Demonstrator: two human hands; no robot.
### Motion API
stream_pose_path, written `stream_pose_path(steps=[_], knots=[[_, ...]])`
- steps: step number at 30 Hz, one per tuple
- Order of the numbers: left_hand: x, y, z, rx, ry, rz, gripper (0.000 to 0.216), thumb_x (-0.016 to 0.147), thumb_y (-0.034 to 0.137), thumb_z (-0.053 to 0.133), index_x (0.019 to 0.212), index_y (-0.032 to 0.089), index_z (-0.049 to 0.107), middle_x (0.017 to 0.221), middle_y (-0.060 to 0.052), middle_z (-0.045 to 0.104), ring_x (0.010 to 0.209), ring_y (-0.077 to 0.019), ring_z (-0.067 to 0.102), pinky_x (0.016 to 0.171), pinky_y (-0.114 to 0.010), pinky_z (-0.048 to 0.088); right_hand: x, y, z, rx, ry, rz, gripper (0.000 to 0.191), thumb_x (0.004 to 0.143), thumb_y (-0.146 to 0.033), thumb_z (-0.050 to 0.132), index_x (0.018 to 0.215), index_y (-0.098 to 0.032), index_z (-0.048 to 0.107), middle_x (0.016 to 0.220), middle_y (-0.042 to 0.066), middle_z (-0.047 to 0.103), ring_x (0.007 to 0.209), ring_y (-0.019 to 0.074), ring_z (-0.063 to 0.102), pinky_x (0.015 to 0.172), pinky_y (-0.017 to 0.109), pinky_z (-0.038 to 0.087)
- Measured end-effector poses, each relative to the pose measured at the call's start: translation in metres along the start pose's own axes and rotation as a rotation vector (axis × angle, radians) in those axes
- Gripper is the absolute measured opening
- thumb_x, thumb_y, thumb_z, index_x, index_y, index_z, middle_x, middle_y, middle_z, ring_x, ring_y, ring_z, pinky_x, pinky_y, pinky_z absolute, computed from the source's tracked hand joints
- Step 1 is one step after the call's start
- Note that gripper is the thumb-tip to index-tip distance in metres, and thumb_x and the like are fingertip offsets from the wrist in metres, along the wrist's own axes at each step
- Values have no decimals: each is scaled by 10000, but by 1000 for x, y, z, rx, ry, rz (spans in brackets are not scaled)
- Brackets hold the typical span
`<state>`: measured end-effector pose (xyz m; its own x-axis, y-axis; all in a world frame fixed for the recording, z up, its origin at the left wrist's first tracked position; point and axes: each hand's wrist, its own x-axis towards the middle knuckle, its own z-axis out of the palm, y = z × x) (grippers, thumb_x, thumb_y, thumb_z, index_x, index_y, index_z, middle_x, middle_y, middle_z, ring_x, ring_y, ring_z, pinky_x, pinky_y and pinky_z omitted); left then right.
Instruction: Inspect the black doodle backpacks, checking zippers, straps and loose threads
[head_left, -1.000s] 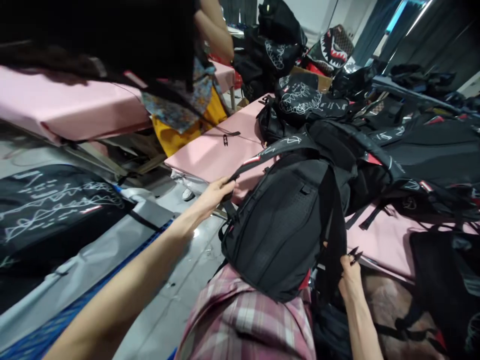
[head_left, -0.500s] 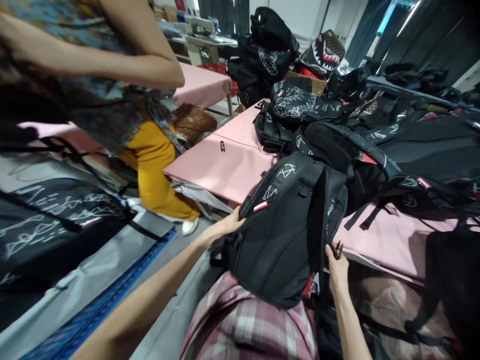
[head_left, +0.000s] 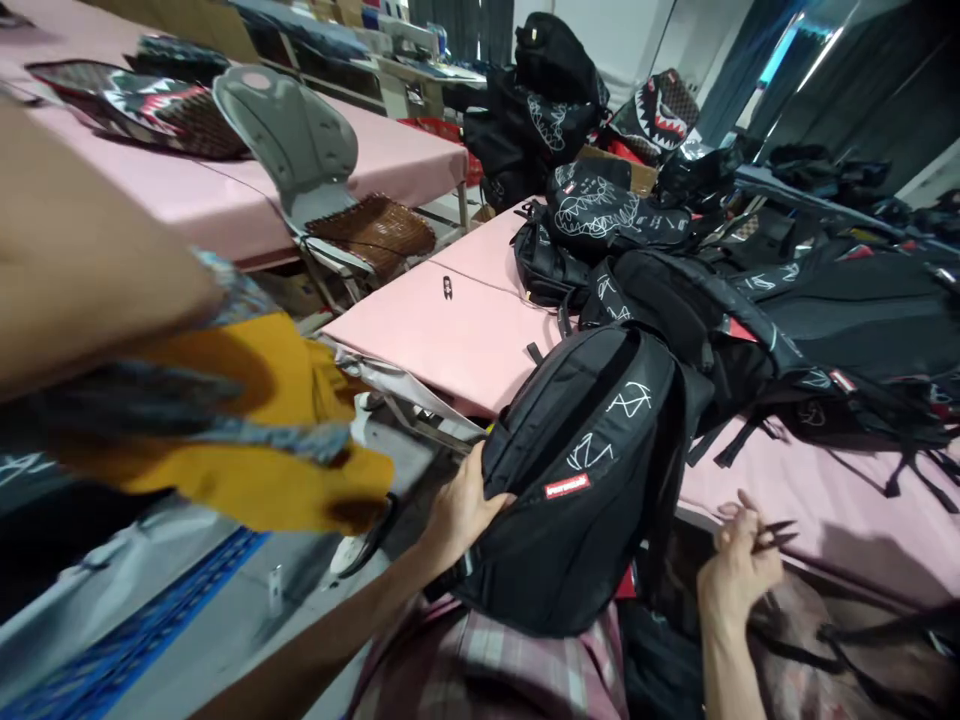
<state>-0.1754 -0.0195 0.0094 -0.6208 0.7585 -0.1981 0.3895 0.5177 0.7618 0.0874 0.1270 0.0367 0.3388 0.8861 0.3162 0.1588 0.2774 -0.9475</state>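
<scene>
A black backpack (head_left: pixel 555 540) with white scribbles and a red label stands tilted on my lap against the pink table's edge. My left hand (head_left: pixel 465 505) is closed on its left side, thumb over the front. Off to the right of the bag, apart from it, my right hand (head_left: pixel 739 560) holds dark thread snips (head_left: pixel 776 536), their blades pointing right. Its fingers are partly curled round them. A loose strap of the backpack hangs on its right side, between bag and right hand.
More black backpacks (head_left: pixel 847 320) cover the right of the pink table (head_left: pixel 480 335). A small dark tool (head_left: pixel 448 288) lies on it. At left, a person in yellow trousers (head_left: pixel 270 430) passes close by. Behind stands a grey chair (head_left: pixel 289 130); a blue strip (head_left: pixel 157 610) lies below.
The backpack has turned, bringing its label side round to the front. My right hand has let go of the bag and moved right with the snips. The person at left has come closer.
</scene>
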Motion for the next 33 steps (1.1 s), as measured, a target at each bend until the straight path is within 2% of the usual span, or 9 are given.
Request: stream_pose_path(steps=[2,3,5,7,10,15,26,30,33], knots=[[-10,4,-2,109,-16,47,686,720,297,609,1316,161,296,1276,-156,487,1143,-312,497,912,-387,409,-16,-51,10,-108,-287,-276,328,844,-374,467,1040,-156,615,739,27,568,547,105,460,506,227,367],[-14,5,-3,150,-24,71,664,746,336,582,1318,163,292,1260,-157,501,1115,-315,519,887,-387,422,-25,-73,20,-169,-510,-412,315,853,-360,456,1068,-184,603,770,32,575,612,131,509,550,246,403],[-21,4,-4,204,-24,106,637,784,405,531,1325,175,286,1236,-152,522,1070,-321,551,848,-389,437,-43,-104,47,-239,-836,-691,321,872,-349,431,1124,-208,570,797,35,578,668,147,545,602,257,431],[-24,0,-3,224,-18,118,622,802,433,501,1326,174,288,1228,-151,532,1056,-325,560,833,-389,441,-56,-111,79,-443,-960,-868,348,895,-346,412,1194,-205,521,846,51,586,740,163,565,664,265,427],[-22,-8,1,194,-22,108,610,815,444,482,1324,168,290,1251,-150,517,1077,-321,547,847,-396,439,-61,-87,112,-758,-929,-903,458,864,-456,476,1223,-172,470,894,68,585,744,181,562,634,269,402],[-9,-21,8,151,-16,85,598,817,449,479,1320,184,291,1246,-140,518,1040,-302,569,848,-401,440,-54,-43,116,-890,-980,-930,141,869,-306,528,949,-195,560,868,44,578,807,180,521,687,284,347],[-2,-28,9,176,-14,98,609,815,470,476,1323,193,289,1260,-137,514,1110,-305,530,870,-390,427,-70,-46,117,-938,-957,-1142,129,891,-176,458,823,-189,567,776,41,563,713,177,462,645,323,251],[-1,-26,5,161,-33,86,637,805,457,497,1336,187,271,1284,-139,497,1133,-305,515,872,-386,427,-61,-46,117,-878,-1034,-1048,77,873,-257,521,854,-198,568,808,26,579,743,170,483,651,307,259],[1,-26,4,150,-41,84,645,805,451,500,1339,170,274,1288,-154,490,1134,-315,511,882,-409,422,-59,-47,119,-892,-969,-993,86,878,-257,514,877,-194,573,820,33,584,755,172,489,659,308,262]])
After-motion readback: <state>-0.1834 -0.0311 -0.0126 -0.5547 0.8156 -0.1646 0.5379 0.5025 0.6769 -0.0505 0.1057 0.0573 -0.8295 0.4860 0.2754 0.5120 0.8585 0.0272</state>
